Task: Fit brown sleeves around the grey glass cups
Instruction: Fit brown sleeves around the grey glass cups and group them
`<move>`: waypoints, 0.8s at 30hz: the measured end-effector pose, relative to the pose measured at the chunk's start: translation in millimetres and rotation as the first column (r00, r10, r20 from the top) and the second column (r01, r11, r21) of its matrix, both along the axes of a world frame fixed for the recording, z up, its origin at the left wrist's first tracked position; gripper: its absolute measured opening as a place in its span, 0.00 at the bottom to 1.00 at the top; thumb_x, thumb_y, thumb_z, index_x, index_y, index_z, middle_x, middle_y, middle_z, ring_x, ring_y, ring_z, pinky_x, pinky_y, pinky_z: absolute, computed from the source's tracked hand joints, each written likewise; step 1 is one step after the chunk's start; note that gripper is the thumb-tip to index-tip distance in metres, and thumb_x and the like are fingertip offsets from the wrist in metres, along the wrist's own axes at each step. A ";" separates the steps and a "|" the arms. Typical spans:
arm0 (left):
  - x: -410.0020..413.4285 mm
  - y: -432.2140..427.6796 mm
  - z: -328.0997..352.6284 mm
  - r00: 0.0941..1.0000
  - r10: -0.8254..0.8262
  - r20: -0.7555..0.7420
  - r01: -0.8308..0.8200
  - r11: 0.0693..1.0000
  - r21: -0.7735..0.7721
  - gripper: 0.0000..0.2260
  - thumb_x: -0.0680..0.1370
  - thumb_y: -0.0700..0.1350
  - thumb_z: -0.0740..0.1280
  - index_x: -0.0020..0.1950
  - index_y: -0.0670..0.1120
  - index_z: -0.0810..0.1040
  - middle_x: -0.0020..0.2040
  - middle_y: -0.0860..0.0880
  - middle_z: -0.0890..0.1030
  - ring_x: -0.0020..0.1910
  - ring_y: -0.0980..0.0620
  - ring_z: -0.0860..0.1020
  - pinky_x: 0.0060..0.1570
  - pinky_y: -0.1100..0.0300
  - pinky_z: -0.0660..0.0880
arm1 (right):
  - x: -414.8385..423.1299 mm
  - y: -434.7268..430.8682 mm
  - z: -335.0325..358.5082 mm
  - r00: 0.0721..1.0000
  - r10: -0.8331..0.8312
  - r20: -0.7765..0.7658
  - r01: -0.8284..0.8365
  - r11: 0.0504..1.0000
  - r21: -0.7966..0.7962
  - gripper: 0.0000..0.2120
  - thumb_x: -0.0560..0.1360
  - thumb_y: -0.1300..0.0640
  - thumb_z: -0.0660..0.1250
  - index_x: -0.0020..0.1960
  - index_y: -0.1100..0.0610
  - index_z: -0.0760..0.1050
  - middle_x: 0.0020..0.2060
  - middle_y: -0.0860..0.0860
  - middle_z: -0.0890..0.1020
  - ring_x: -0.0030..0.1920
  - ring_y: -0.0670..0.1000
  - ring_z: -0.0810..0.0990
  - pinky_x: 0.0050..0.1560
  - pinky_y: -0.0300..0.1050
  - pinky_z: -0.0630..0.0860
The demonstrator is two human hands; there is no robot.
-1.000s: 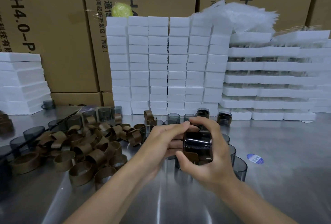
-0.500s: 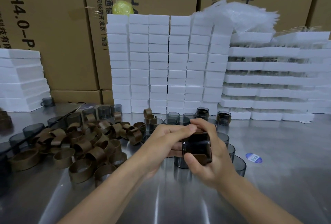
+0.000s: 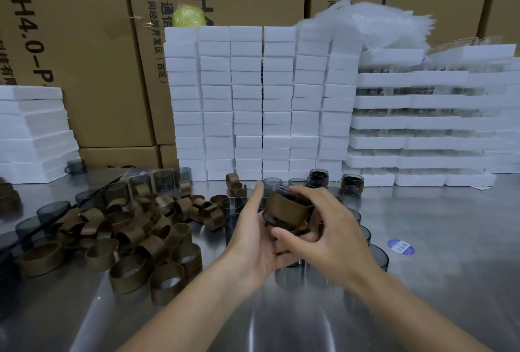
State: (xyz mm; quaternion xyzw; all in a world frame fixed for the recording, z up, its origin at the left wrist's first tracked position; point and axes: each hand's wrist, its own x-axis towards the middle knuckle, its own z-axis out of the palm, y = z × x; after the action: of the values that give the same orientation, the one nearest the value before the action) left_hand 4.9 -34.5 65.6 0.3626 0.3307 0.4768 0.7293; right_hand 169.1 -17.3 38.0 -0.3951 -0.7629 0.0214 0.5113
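Note:
A grey glass cup (image 3: 284, 220) with a brown sleeve (image 3: 287, 206) around it is tilted above the metal table, held between both hands. My right hand (image 3: 329, 233) grips it from the right, fingers curled over its rim and under its base. My left hand (image 3: 253, 233) lies against its left side with fingers mostly straight, palm under it. A heap of loose brown sleeves (image 3: 135, 233) lies to the left. Bare grey cups (image 3: 378, 257) stand under and right of my hands. Sleeved cups (image 3: 351, 182) stand further back.
Stacks of white foam blocks (image 3: 253, 104) and foam trays (image 3: 422, 126) line the back of the steel table (image 3: 450, 281), with cardboard cartons (image 3: 84, 56) behind. More grey cups (image 3: 53, 208) stand at the left. A blue sticker (image 3: 401, 247) lies at the right.
The cup has been turned and tilted between my hands, so the brown sleeve now faces me. My left fingers have straightened away from the cup's top.

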 end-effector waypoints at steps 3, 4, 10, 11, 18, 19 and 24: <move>-0.8 -0.8 3.6 0.999 -0.046 0.002 0.046 0.999 0.007 0.32 0.78 0.72 0.67 0.55 0.44 0.91 0.52 0.40 0.87 0.43 0.45 0.87 0.44 0.53 0.85 | 0.6 -1.7 1.2 0.998 -0.063 0.025 0.063 0.998 0.011 0.33 0.69 0.27 0.74 0.72 0.33 0.71 0.59 0.33 0.79 0.59 0.37 0.80 0.51 0.36 0.77; 0.8 -1.4 3.8 0.998 -0.056 0.033 0.057 0.998 -0.020 0.32 0.78 0.71 0.67 0.56 0.43 0.90 0.51 0.40 0.86 0.41 0.45 0.86 0.45 0.53 0.84 | -0.3 -2.3 1.3 0.998 -0.059 0.000 0.059 0.998 0.001 0.33 0.69 0.28 0.74 0.71 0.32 0.71 0.58 0.33 0.80 0.57 0.38 0.81 0.50 0.36 0.77; 8.5 -4.3 -3.4 0.980 -0.100 0.172 0.122 0.985 -0.123 0.34 0.78 0.71 0.67 0.57 0.40 0.88 0.47 0.43 0.84 0.41 0.48 0.84 0.49 0.53 0.80 | -6.1 -6.8 3.6 0.999 0.007 -0.046 -0.010 0.998 -0.067 0.34 0.69 0.27 0.73 0.73 0.26 0.68 0.55 0.29 0.82 0.54 0.38 0.84 0.53 0.39 0.81; 8.5 -4.4 -4.8 0.981 -0.096 0.171 0.118 0.985 -0.125 0.34 0.78 0.72 0.67 0.57 0.41 0.89 0.47 0.43 0.85 0.42 0.48 0.85 0.51 0.52 0.80 | -5.9 -7.5 4.8 1.000 -0.001 -0.029 -0.001 0.998 -0.065 0.34 0.70 0.27 0.73 0.73 0.26 0.68 0.53 0.28 0.83 0.52 0.38 0.84 0.52 0.38 0.81; 9.1 -6.0 -3.5 0.975 -0.095 0.203 0.124 0.983 -0.138 0.33 0.75 0.73 0.68 0.58 0.44 0.87 0.44 0.45 0.83 0.41 0.50 0.81 0.57 0.52 0.75 | -7.6 -12.9 8.0 0.996 -0.086 0.016 0.086 0.996 0.014 0.35 0.66 0.25 0.72 0.72 0.27 0.70 0.50 0.25 0.80 0.48 0.38 0.82 0.44 0.30 0.74; 10.2 -7.3 -2.3 0.968 -0.102 0.230 0.138 0.980 -0.146 0.32 0.76 0.72 0.68 0.58 0.44 0.86 0.43 0.45 0.82 0.41 0.50 0.80 0.56 0.52 0.74 | -7.9 -13.2 8.3 0.997 -0.080 0.011 0.079 0.997 0.020 0.35 0.66 0.25 0.73 0.72 0.27 0.70 0.52 0.27 0.80 0.49 0.39 0.82 0.44 0.30 0.74; 15.1 -12.0 -0.7 0.928 -0.131 0.349 0.194 0.969 -0.152 0.31 0.75 0.70 0.69 0.54 0.41 0.84 0.41 0.46 0.78 0.43 0.49 0.77 0.53 0.54 0.73 | -8.4 -15.3 11.1 0.999 -0.012 -0.029 0.012 1.000 0.026 0.34 0.66 0.28 0.76 0.71 0.29 0.73 0.51 0.39 0.84 0.48 0.43 0.84 0.48 0.35 0.79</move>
State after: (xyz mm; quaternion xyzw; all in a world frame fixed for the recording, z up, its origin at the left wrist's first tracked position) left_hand 20.0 -46.5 65.0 0.2333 0.2127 0.4367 0.8424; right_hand 160.7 -32.6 49.1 -0.3926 -0.7532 0.0141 0.5277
